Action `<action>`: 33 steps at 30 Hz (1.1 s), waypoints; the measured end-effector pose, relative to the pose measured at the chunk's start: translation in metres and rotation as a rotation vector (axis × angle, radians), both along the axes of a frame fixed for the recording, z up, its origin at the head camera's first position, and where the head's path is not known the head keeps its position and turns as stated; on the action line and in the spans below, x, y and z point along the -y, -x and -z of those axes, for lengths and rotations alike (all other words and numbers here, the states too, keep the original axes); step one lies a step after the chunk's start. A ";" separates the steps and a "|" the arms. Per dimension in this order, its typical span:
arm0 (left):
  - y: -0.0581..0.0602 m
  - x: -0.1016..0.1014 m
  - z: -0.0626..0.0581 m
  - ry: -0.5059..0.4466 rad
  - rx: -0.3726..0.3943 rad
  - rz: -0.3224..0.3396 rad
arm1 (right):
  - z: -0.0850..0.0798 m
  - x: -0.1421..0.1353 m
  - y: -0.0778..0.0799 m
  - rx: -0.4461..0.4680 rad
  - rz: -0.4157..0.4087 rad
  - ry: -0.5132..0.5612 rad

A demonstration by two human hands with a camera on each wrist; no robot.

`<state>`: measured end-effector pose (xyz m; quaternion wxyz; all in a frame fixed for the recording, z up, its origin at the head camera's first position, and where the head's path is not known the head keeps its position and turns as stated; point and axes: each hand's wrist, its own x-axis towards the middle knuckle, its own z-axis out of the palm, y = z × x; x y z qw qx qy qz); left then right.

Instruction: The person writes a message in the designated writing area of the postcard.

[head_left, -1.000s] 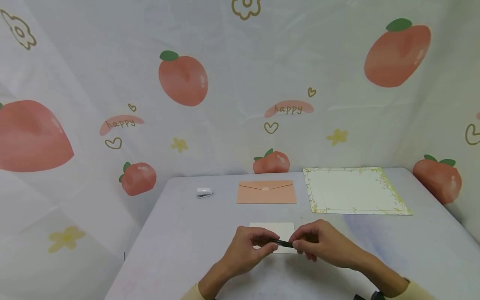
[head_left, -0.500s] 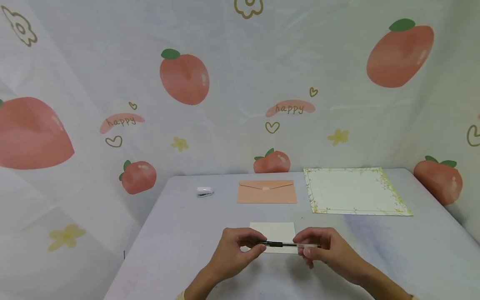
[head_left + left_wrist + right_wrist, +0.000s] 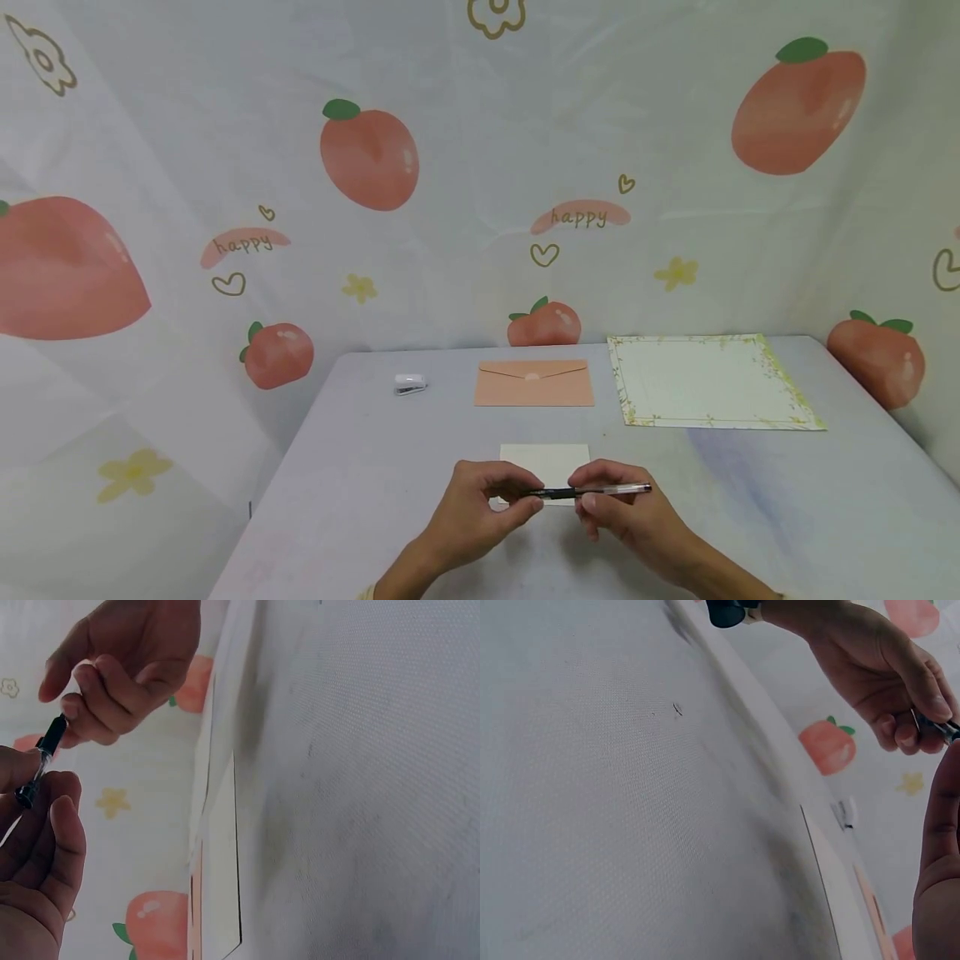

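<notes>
A slim pen with a black grip section and a clear barrel is held level between both hands. My left hand pinches its left end between thumb and fingertips. Around the middle, beside the dark grip, my right hand pinches it, and the barrel's dark-tipped end sticks out to the right. Below the pen a small blank white card lies on the table, partly covered by the hands in the head view. In the left wrist view the pen shows its dark parts; fingers hide the rest.
Behind the card lies a peach-coloured envelope. A white mini stapler is at the back left. At the back right is a large sheet with a floral border. A fruit-printed cloth hangs behind the table.
The pen first showed only as a short dark piece, then lengthwise between spread hands. Since then my right hand has slid left along it, close to the left hand, which moved slightly right.
</notes>
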<state>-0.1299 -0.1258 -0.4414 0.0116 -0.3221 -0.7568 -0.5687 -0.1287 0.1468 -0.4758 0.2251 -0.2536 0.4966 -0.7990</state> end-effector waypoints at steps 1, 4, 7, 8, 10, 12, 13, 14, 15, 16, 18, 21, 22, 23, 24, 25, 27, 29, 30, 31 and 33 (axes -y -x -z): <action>0.000 -0.001 0.000 0.007 -0.001 0.000 | 0.000 0.001 0.000 -0.005 0.000 0.003; 0.000 -0.002 -0.001 0.019 -0.010 -0.003 | 0.001 0.005 0.001 -0.033 0.000 0.006; 0.000 -0.003 -0.002 0.032 -0.023 0.006 | 0.001 0.009 0.000 -0.046 0.011 -0.013; 0.000 -0.003 -0.002 0.042 -0.032 0.008 | 0.001 0.011 0.000 -0.042 0.015 -0.025; 0.000 -0.003 -0.003 0.066 -0.050 0.014 | 0.001 0.013 -0.001 -0.035 0.025 -0.050; 0.001 -0.003 -0.003 0.095 -0.068 0.017 | 0.000 0.016 -0.001 -0.018 0.032 -0.074; 0.001 -0.003 -0.003 0.110 -0.079 0.016 | 0.000 0.016 -0.001 -0.015 0.034 -0.080; 0.001 -0.003 -0.004 0.123 -0.084 0.014 | 0.000 0.017 -0.002 -0.017 0.034 -0.084; 0.001 -0.003 -0.004 0.131 -0.088 0.014 | 0.000 0.018 -0.002 -0.018 0.034 -0.087; 0.000 -0.003 -0.004 0.137 -0.091 0.016 | 0.000 0.018 -0.002 -0.019 0.032 -0.088; -0.001 -0.002 -0.005 0.144 -0.090 0.018 | -0.001 0.019 -0.002 -0.025 0.022 -0.083; -0.003 -0.002 -0.006 0.156 -0.089 0.020 | -0.001 0.019 -0.002 -0.036 0.016 -0.076; -0.003 -0.002 -0.006 0.158 -0.088 0.022 | -0.001 0.019 -0.002 -0.046 0.017 -0.075; -0.004 -0.002 -0.007 0.160 -0.086 0.022 | -0.001 0.019 -0.002 -0.059 0.021 -0.076; -0.004 -0.003 -0.008 0.164 -0.088 0.024 | -0.001 0.018 -0.002 -0.075 0.026 -0.077; -0.004 -0.003 -0.009 0.168 -0.091 0.026 | -0.002 0.018 -0.002 -0.090 0.031 -0.078; -0.005 -0.003 -0.012 0.167 -0.087 0.030 | -0.002 0.016 -0.001 -0.124 0.043 -0.080; -0.006 -0.003 -0.014 0.168 -0.083 0.041 | -0.002 0.015 -0.002 -0.156 0.048 -0.075; -0.007 -0.003 -0.015 0.168 -0.075 0.048 | -0.002 0.014 -0.002 -0.168 0.047 -0.070; -0.008 -0.003 -0.016 0.166 -0.059 0.056 | -0.002 0.013 -0.002 -0.177 0.045 -0.068; -0.010 -0.004 -0.018 0.161 -0.017 0.073 | -0.003 0.011 -0.004 -0.188 0.042 -0.070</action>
